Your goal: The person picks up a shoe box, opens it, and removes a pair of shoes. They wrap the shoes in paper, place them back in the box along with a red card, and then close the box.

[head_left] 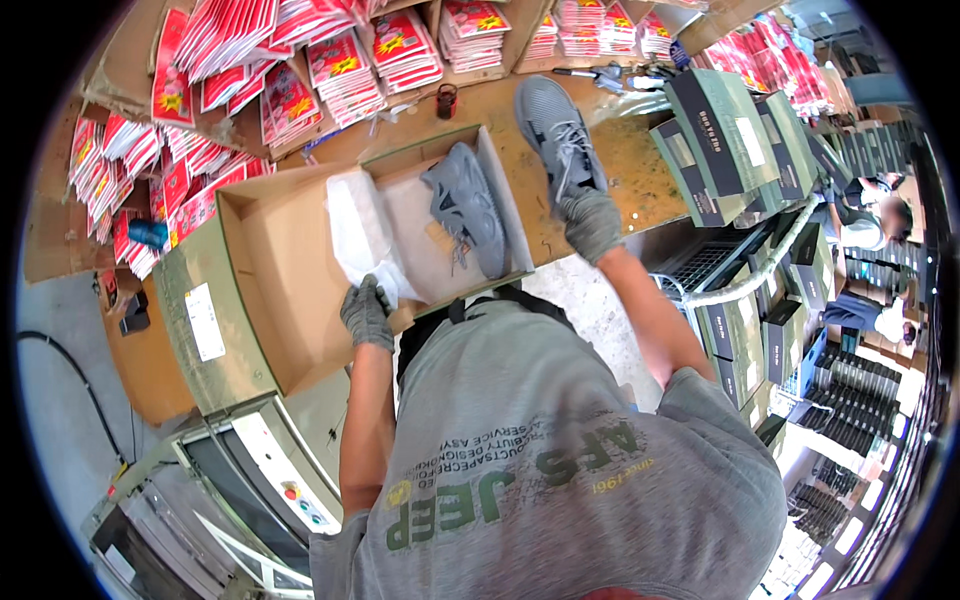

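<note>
An open cardboard shoe box (290, 300) lies on the wooden bench with its lid flipped to the left. White tissue paper (360, 235) lines the box, and one grey sneaker (468, 208) lies inside it on its side. My left hand (367, 313), in a grey glove, pinches the near edge of the tissue paper at the box's front rim. My right hand (592, 224), also gloved, grips the heel of a second grey sneaker (558, 135), which is held sole-down over the bench just right of the box.
Stacks of red and white printed packets (345, 65) fill cardboard bins at the back and left. Closed dark green shoe boxes (718, 140) are piled at the right. A machine with a control panel (290, 490) stands at lower left. Another person (870, 225) works at far right.
</note>
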`<state>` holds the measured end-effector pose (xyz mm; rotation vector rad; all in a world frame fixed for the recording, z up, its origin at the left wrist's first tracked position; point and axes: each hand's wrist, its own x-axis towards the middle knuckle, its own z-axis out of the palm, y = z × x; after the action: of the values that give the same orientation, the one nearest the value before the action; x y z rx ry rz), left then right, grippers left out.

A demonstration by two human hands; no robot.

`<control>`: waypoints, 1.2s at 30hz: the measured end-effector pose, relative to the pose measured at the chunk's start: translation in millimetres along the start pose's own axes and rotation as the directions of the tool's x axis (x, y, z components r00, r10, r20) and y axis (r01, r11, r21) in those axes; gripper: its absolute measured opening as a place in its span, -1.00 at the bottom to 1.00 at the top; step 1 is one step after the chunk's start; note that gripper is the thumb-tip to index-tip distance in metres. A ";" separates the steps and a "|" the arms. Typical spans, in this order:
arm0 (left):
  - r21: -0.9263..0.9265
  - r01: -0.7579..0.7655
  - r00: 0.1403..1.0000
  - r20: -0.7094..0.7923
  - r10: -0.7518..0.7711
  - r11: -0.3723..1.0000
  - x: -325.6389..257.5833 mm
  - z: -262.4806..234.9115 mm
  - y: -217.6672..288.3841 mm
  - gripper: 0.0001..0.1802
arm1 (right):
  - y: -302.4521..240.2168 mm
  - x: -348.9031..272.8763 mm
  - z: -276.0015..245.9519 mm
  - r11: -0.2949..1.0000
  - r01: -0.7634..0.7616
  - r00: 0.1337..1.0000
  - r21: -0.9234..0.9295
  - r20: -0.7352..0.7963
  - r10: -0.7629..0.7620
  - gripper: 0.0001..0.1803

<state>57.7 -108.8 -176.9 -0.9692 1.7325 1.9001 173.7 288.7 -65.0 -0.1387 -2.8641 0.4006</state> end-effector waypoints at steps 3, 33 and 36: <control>0.048 -0.054 0.995 0.081 0.050 0.997 -4.1 21.6 1.4 -0.76 | 109.9 -33.1 69.6 0.930 -0.364 0.911 -0.049 0.187 0.367 -0.74; 0.886 -0.276 0.610 -0.137 0.780 0.372 -22.1 -20.4 99.9 -0.52 | -58.7 101.7 -53.5 0.935 0.337 0.876 0.113 0.326 -0.355 -0.55; 0.961 -0.134 0.349 -0.181 0.920 0.240 -65.8 -1.1 110.7 -0.17 | -76.3 74.5 -65.6 0.913 0.213 0.975 0.347 -0.021 -0.220 -0.51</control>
<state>26.3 -116.7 -52.3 -0.6522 3.5230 0.3503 113.9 242.0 34.6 0.2465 -2.7303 0.8535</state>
